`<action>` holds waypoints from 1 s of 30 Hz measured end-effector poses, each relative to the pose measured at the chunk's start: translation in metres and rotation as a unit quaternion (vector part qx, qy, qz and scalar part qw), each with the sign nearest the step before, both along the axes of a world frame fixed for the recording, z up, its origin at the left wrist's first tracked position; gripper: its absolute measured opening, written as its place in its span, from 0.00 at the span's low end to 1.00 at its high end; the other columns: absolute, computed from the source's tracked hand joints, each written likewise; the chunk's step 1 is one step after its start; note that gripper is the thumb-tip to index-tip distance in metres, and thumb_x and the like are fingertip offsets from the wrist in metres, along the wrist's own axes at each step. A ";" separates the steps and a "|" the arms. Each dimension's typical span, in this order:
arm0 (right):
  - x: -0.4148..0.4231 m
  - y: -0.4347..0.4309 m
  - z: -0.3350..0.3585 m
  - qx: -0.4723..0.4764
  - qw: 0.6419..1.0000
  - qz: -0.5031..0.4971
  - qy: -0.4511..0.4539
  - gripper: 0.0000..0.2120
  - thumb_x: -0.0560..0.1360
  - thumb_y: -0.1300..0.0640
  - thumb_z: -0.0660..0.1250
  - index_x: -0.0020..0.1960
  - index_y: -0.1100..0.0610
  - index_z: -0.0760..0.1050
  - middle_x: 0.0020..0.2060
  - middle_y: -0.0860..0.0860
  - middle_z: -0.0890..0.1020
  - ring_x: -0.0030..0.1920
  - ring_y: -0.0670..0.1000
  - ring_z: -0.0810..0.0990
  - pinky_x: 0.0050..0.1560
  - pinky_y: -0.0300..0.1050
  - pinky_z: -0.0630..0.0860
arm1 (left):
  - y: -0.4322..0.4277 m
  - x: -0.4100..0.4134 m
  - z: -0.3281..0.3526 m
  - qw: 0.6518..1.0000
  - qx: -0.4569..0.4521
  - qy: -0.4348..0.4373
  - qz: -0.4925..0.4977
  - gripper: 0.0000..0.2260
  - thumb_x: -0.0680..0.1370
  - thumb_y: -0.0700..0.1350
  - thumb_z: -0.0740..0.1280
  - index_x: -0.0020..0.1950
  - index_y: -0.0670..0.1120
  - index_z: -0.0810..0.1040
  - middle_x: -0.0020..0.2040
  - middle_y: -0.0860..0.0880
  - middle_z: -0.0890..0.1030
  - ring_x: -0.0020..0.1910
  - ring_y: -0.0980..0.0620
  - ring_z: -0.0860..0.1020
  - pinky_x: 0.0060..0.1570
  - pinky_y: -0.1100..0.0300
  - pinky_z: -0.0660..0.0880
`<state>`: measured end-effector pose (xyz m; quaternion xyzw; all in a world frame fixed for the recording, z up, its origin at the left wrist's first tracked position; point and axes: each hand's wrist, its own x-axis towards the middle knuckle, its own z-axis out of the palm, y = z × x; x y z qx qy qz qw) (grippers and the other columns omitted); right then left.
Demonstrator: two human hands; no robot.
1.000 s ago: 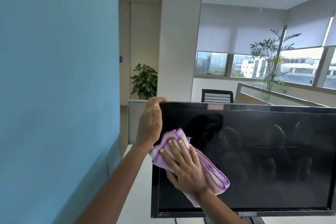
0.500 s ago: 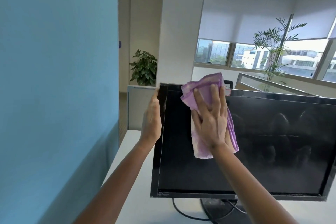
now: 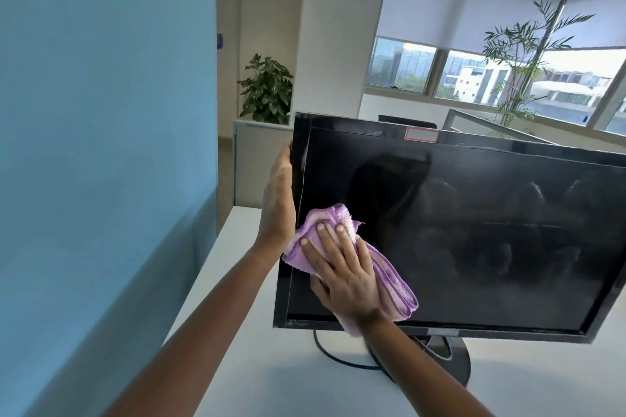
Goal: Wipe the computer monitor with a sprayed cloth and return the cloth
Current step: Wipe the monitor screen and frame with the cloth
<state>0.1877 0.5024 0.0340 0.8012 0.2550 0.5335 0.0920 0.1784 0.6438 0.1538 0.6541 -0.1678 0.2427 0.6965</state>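
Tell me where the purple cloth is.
Head view: the folded purple cloth lies under the right hand, lower left on the black flat monitor screen.

**What you cannot see here**

Your left grip [image 3: 277, 200] wraps the left edge of the monitor [image 3: 474, 230], and its fingers are out of sight behind the panel. Your right grip [image 3: 342, 274] covers the middle of the cloth [image 3: 393, 288]. The monitor's right end runs off the picture's right edge. Your right forearm hides part of the stand [image 3: 454, 359] and the cable [image 3: 325, 352]. The label [image 3: 421, 135] on the top bezel is too blurred to read.
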 end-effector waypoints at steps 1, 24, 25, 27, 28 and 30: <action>-0.002 -0.001 -0.006 -0.013 1.000 0.001 0.007 0.25 0.74 0.48 0.58 0.70 0.50 0.64 0.70 0.51 0.68 0.70 0.55 0.64 0.70 0.54 0.57 | 0.000 -0.001 -0.001 1.000 0.002 0.004 0.001 0.29 0.73 0.53 0.44 0.74 0.45 0.55 0.76 0.48 0.58 0.69 0.62 0.56 0.70 0.66 0.53; -0.004 -0.040 0.127 -0.095 0.995 0.008 -0.006 0.20 0.74 0.57 0.60 0.65 0.49 0.73 0.67 0.54 0.74 0.70 0.60 0.65 0.66 0.63 0.64 | 0.009 -0.018 -0.015 0.999 0.018 0.040 -0.013 0.19 0.82 0.46 0.45 0.71 0.45 0.62 0.72 0.47 0.66 0.71 0.50 0.64 0.74 0.52 0.58; 0.000 -0.038 0.140 -0.055 0.998 0.003 -0.018 0.19 0.74 0.55 0.60 0.65 0.49 0.73 0.67 0.56 0.73 0.70 0.62 0.64 0.68 0.63 0.62 | 0.008 -0.019 -0.016 0.999 0.017 0.031 -0.012 0.19 0.82 0.49 0.45 0.70 0.46 0.63 0.70 0.49 0.68 0.70 0.51 0.66 0.73 0.55 0.60; 0.007 -0.030 0.149 0.016 1.000 -0.001 -0.027 0.20 0.75 0.53 0.60 0.67 0.50 0.71 0.69 0.58 0.71 0.71 0.62 0.62 0.69 0.61 0.60 | 0.007 -0.020 -0.017 1.000 0.011 0.018 -0.005 0.23 0.77 0.52 0.45 0.69 0.47 0.64 0.67 0.50 0.70 0.67 0.52 0.68 0.70 0.58 0.63; 0.008 -0.025 0.146 0.041 0.999 0.002 -0.027 0.21 0.75 0.53 0.59 0.68 0.51 0.70 0.69 0.59 0.70 0.72 0.62 0.60 0.70 0.59 0.59 | 0.006 -0.019 -0.017 1.000 0.007 0.018 -0.001 0.25 0.76 0.53 0.45 0.69 0.46 0.65 0.67 0.48 0.71 0.67 0.50 0.69 0.71 0.55 0.63; 0.009 -0.012 0.126 0.071 0.997 0.012 -0.017 0.23 0.75 0.53 0.60 0.69 0.54 0.67 0.70 0.61 0.68 0.73 0.62 0.58 0.71 0.57 0.59 | 0.006 -0.018 -0.016 1.000 -0.001 0.020 0.008 0.27 0.75 0.53 0.45 0.70 0.44 0.65 0.68 0.44 0.71 0.68 0.48 0.69 0.71 0.50 0.64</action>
